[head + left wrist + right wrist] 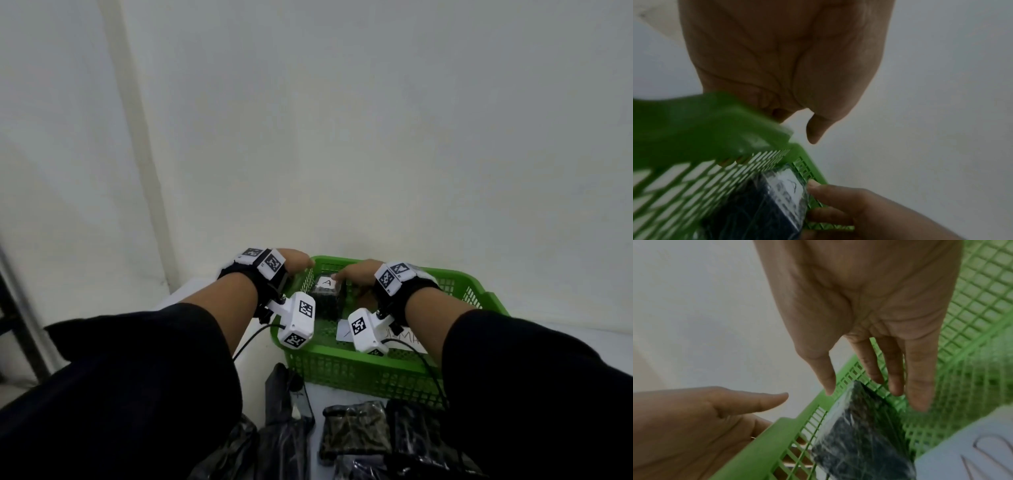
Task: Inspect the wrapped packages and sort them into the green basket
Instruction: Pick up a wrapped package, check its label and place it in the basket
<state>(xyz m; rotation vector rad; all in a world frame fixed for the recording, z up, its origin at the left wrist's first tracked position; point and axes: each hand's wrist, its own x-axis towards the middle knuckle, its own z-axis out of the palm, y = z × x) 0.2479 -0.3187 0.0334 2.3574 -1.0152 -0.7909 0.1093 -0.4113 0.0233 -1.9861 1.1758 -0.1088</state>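
A white table (pixel 565 337) carries the green basket (pixel 359 371) and dark wrapped packages (pixel 354 430) just before it.

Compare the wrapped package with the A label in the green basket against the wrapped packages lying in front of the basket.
The A package stands in the green basket at its far left corner; the front packages lie outside it on the table. The A package shows a white label; none is visible on the front ones. The right hand reaches the A package; nothing touches the front ones. All are dark and plastic-wrapped.
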